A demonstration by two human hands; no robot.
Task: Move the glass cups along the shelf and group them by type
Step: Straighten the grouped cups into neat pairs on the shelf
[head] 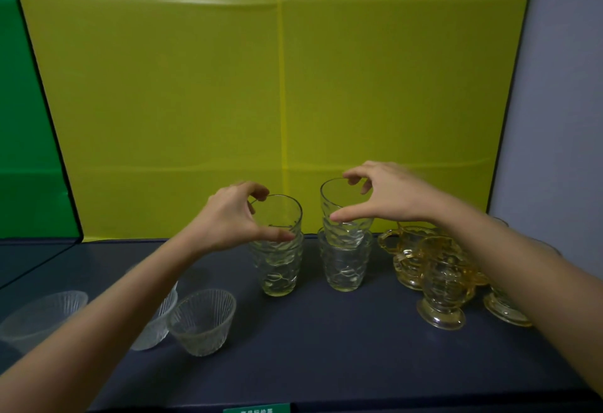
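Two tumblers [280, 213] [332, 197] (nested) gripped, left hand [228, 220], right hand [391, 197]

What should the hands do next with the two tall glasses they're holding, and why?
Probably the right hand should ease its upper tumbler straight down into the matching lower tumbler. It sits high and leans slightly, while the left hand holds its top tumbler nested deeper in a bottom tumbler.
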